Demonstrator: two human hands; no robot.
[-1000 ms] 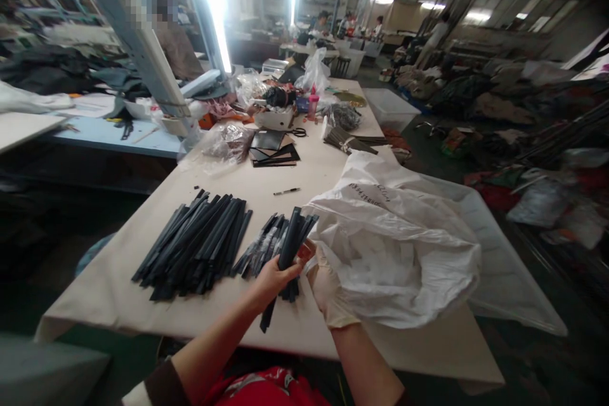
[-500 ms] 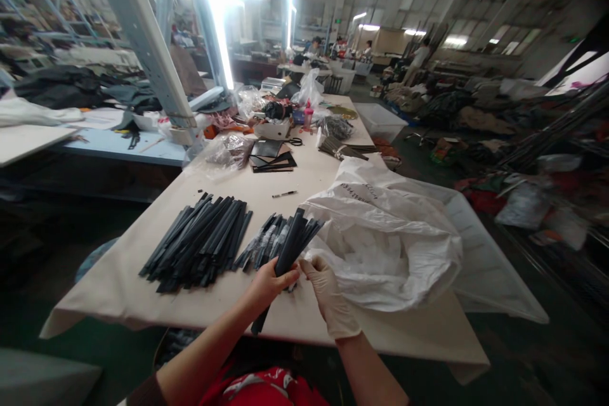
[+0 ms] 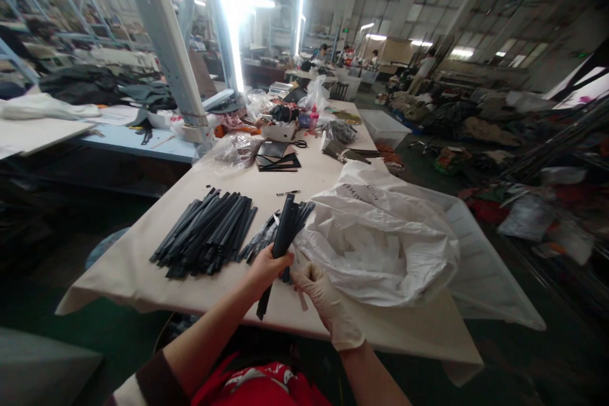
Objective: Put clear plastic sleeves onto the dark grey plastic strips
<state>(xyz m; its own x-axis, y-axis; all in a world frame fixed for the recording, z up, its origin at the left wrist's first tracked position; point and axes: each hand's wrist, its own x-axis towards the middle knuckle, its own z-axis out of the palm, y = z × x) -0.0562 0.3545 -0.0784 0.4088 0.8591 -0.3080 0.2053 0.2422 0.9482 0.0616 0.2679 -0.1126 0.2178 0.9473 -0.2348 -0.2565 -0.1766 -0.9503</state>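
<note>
"Left hand (image 3: 266, 268) and bundle of dark flat strips (image 3: 284, 235) have shifted toward the ballpoint pen (image 3: 288, 193) compared with half a second ago, and a narrow pale strip (image 3: 303, 300) now shows below the right hand (image 3: 320, 294)."

"How is the left hand set?"

"Bare, wrapped firmly round the bundle near its middle, thumb across the front. The bundle slants over the cloth-covered table (image 3: 223, 292), its upper ends fanned out just short of the pen, its lower end near the table's front edge."

"And the right?"

"It wears a pale glove, thumb and forefinger pressed together on that strip, just beside the bundle. I can't tell whether the strip touches the bundle."

"What lies around them?"

"Left of the bundle, a large pile of dark strips (image 3: 207, 235). Between the two, a smaller heap of strips (image 3: 259, 242), partly hidden. On the right, a crumpled white sack (image 3: 347, 193) gapes, with whitish pieces (image 3: 366, 257) inside."

"Farther back?"

"Black-handled scissors (image 3: 299, 144) beside some stacked sheets (image 3: 278, 155), then a pink bottle (image 3: 313, 122)."
</note>
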